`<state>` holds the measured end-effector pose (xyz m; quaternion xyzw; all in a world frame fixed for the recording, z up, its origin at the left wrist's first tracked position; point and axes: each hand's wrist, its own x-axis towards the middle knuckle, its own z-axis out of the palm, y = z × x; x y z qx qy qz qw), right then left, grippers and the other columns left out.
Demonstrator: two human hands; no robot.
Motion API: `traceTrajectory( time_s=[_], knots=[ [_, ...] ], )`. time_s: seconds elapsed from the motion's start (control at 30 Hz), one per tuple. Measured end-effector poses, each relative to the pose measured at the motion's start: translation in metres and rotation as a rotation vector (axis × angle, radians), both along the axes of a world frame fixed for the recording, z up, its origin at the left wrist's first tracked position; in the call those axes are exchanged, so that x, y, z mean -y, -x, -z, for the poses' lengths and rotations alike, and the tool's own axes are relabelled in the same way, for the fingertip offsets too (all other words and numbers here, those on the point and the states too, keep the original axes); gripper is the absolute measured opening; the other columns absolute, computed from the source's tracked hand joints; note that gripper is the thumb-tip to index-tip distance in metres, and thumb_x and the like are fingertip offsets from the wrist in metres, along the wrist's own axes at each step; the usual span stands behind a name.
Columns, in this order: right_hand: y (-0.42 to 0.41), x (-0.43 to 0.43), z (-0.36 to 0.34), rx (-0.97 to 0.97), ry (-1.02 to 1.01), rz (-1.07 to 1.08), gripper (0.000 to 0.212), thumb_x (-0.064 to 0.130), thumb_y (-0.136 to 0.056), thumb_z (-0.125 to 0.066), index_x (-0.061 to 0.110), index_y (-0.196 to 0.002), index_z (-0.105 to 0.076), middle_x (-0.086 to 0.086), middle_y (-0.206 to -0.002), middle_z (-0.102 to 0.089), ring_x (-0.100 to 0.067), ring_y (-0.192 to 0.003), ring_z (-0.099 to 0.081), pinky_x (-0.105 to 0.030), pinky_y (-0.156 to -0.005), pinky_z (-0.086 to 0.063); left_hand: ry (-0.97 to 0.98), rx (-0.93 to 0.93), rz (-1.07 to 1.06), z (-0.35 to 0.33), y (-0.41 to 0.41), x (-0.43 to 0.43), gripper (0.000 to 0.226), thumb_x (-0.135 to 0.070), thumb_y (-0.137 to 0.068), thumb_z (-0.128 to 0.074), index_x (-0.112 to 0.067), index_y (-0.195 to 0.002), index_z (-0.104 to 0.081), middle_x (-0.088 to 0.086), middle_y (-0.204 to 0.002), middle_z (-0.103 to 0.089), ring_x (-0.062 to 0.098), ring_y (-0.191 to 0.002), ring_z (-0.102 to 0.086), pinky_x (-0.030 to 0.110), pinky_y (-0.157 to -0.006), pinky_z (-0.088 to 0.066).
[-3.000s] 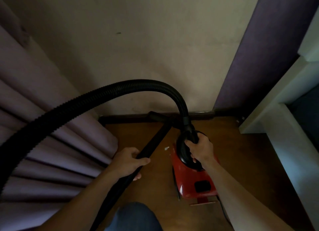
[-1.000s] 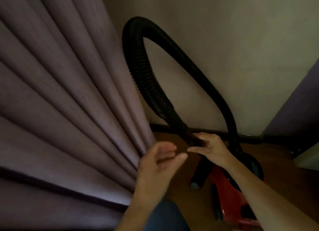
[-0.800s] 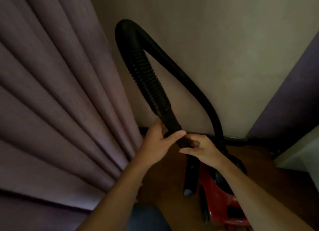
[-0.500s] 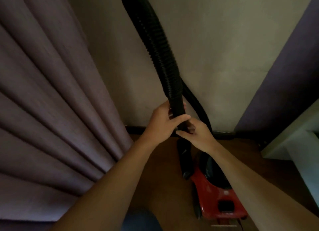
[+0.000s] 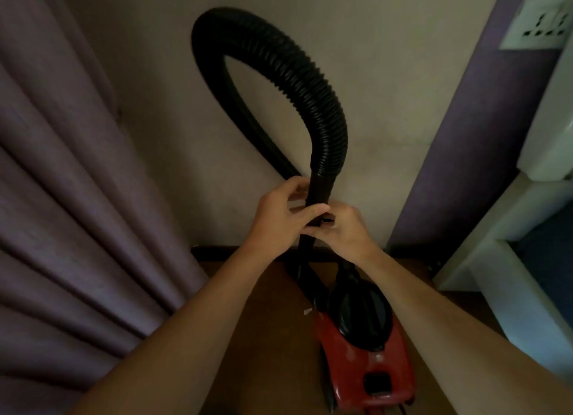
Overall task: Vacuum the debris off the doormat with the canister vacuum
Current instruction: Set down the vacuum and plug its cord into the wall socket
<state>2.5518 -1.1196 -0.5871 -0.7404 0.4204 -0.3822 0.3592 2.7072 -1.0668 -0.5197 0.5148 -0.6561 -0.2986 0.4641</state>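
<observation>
We hold the hose [image 5: 322, 104] up in front of us with both hands meeting at one spot, where its smooth cuff [image 5: 321, 188] runs into the rigid wand [image 5: 305, 253]. Our left hand [image 5: 285, 213] wraps the cuff, thumb laid across its front and fingers curled behind. Our right hand [image 5: 344, 228] closes on the tube just below, touching the left. Two hands on either side of a joint reads to us as seating or twisting the wand into the cuff, so that the tool is in one piece before any cleaning starts. Holding it at chest height keeps the joint where we can see it, and lets the ribbed hose arch freely overhead instead of kinking.

The canister vacuum [image 5: 362, 346] sits on the wooden floor [image 5: 263, 337] right beneath our arms, close to the wall. It has a red body with a glossy black oval lid, and the hose plugs into its front end. The wand's lower end drops toward the floor beside it, its tip hidden in shadow. A white scrap [image 5: 307, 311] lies just left of the canister. A pleated curtain [image 5: 77, 197] hangs on our left and a wall socket [image 5: 539, 24] shows at upper right. The doormat is nowhere in view, so we judge the vacuuming itself has not begun
</observation>
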Motion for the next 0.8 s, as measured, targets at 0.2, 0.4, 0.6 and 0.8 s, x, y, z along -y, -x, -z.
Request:
traceTrajectory(
  time_s=[0.2,0.4,0.6,0.8],
  knots=[
    [0.005,0.018,-0.022,-0.011,-0.102,-0.099,0.049,0.009,-0.086,-0.082,0.015,-0.131,-0.065,-0.002,-0.126,-0.072,-0.016,-0.122,-0.067,-0.045,-0.108,-0.052,0.066,-0.012,0.011,-0.013,0.0,0.012,0.032,-0.018,-0.094,-0.07,-0.023,-0.125,-0.063,-0.013,-0.118,-0.067,-0.001,-0.115,-0.06,0.018,-0.099,-0.047],
    [0.007,0.023,-0.005,0.098,-0.237,-0.034,0.055,0.002,-0.088,-0.079,0.008,-0.138,-0.056,-0.007,-0.13,-0.07,-0.019,-0.125,-0.065,-0.048,-0.113,-0.048,0.035,-0.024,0.026,-0.009,0.009,0.028,0.025,-0.016,-0.094,-0.07,-0.02,-0.119,-0.065,-0.011,-0.113,-0.07,0.008,-0.113,-0.064,0.037,-0.102,-0.053],
    [-0.003,0.023,0.007,0.165,-0.23,0.143,0.04,0.01,-0.087,-0.081,0.01,-0.125,-0.067,-0.004,-0.116,-0.075,-0.02,-0.111,-0.071,-0.047,-0.103,-0.055,0.092,-0.045,-0.117,-0.007,0.021,0.045,0.028,-0.019,-0.094,-0.071,-0.021,-0.122,-0.064,-0.02,-0.107,-0.066,-0.011,-0.101,-0.063,0.014,-0.088,-0.053],
    [-0.009,0.047,0.002,0.169,-0.157,0.137,0.032,0.009,-0.093,-0.075,0.018,-0.122,-0.066,0.018,-0.1,-0.069,0.001,-0.089,-0.07,-0.025,-0.089,-0.058,0.142,-0.099,-0.221,-0.013,0.024,0.074,0.037,-0.017,-0.093,-0.072,-0.016,-0.13,-0.065,-0.013,-0.109,-0.067,-0.016,-0.092,-0.06,0.006,-0.083,-0.048]
  ],
)
